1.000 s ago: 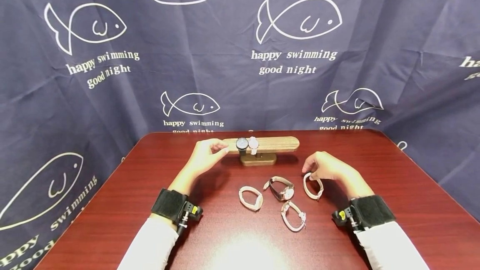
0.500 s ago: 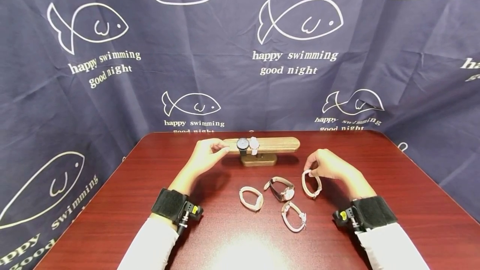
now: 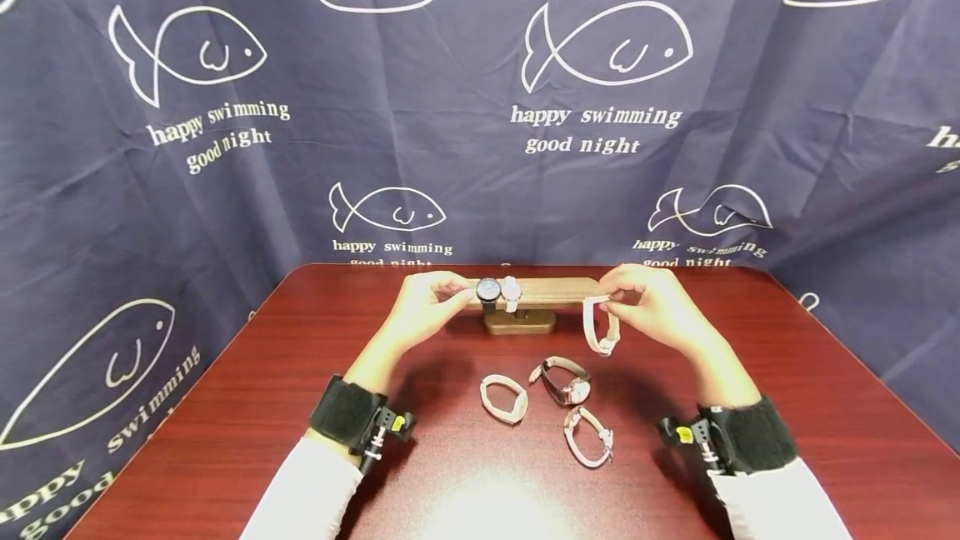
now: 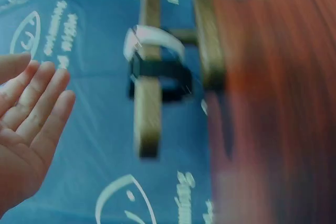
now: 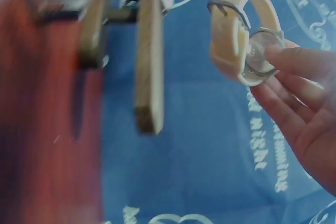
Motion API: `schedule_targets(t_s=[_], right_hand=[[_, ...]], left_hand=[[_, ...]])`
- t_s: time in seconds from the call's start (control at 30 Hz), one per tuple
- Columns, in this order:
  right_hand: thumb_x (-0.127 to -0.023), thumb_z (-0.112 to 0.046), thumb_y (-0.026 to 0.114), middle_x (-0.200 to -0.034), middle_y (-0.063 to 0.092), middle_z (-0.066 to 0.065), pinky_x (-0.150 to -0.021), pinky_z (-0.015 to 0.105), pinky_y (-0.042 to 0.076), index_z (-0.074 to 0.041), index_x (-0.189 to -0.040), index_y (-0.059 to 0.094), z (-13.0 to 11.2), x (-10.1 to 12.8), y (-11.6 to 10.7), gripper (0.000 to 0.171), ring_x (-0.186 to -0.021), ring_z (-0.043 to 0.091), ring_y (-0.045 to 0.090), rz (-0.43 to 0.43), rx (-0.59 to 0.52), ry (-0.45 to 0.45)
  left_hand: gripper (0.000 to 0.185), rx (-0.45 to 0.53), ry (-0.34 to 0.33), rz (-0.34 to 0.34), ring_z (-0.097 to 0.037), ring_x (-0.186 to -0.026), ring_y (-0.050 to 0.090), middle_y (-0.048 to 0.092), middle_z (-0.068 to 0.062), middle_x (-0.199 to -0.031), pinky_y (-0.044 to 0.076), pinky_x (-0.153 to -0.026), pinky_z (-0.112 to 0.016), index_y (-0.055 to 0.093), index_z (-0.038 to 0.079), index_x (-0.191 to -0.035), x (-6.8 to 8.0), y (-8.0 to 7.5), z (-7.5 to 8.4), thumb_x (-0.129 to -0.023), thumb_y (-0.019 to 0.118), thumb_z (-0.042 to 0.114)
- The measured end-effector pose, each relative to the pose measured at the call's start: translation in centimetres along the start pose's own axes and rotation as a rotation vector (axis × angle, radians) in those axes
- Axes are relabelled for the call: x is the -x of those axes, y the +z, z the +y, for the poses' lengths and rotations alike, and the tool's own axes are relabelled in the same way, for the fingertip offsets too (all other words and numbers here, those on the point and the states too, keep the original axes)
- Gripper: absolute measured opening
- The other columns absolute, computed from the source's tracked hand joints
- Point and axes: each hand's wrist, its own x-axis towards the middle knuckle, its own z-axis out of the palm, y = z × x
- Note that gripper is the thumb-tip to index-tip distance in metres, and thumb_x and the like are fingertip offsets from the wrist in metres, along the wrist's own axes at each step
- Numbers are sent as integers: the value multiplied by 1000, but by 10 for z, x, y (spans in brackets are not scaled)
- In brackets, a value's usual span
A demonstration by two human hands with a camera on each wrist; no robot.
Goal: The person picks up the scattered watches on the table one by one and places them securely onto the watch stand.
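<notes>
A wooden watch stand (image 3: 551,290) stands at the back of the red table (image 3: 787,373). A black watch (image 3: 488,291) and a white watch (image 3: 511,291) are on its bar. My right hand (image 3: 611,302) pinches a beige watch (image 3: 600,327) in the air, just off the bar's right end. In the right wrist view the beige watch (image 5: 242,38) hangs from my fingertips (image 5: 286,59), apart from the bar (image 5: 148,66). My left hand (image 3: 452,292) is by the bar's left end. In the left wrist view its fingers (image 4: 44,90) are straight and clear of the bar (image 4: 147,114).
Three more light-strapped watches lie on the table between my arms: one at the left (image 3: 504,397), one in the middle (image 3: 564,378), one nearer me (image 3: 587,435). A dark blue fish-print curtain (image 3: 225,157) hangs close behind and beside the table.
My right hand has lifted the beige watch off the table and carried it up and back to the bar's right end. The left hand has stayed by the left end.
</notes>
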Motion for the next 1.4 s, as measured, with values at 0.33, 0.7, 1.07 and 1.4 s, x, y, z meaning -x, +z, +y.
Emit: schedule_targets(t_s=[0.33, 0.7, 1.07, 1.4], right_hand=[[-64, 17, 78, -94, 71, 8, -76, 15, 47, -5, -91, 77, -53, -17, 17, 34, -85, 21, 65, 221, -28, -261], [-72, 8, 74, -97, 70, 9, -86, 19, 46, -6, -94, 76, -74, -18, 33, 26, -92, 24, 63, 241, -15, -358], [-68, 0, 84, -109, 65, 7, -90, 25, 45, -1, -113, 64, -73, -14, 29, 49, -100, 22, 61, 159, 74, -171], [-66, -11, 89, -113, 65, 6, -93, 32, 45, -4, -116, 65, -69, -13, 34, 56, -107, 21, 60, 53, 87, -91]], left_hand=[[21, 293, -101, -160, -18, -68, 67, 72, -9, -85, 55, -52, -40, 73, 0, -104, 8, 33, 64, -89, 71, 15], [19, 698, -291, -280, -10, -53, 47, 58, 0, -64, 38, -49, -20, 66, -12, -103, 16, 49, 66, -91, 63, 2], [19, 537, -218, -134, -12, -64, 63, 70, -14, -81, 56, -61, -28, 63, -13, -99, 16, 52, 67, -86, 69, -1], [17, 352, -93, -91, -16, -81, 69, 72, -19, -88, 56, -78, -29, 68, -9, -95, 18, 56, 67, -83, 73, 1]])
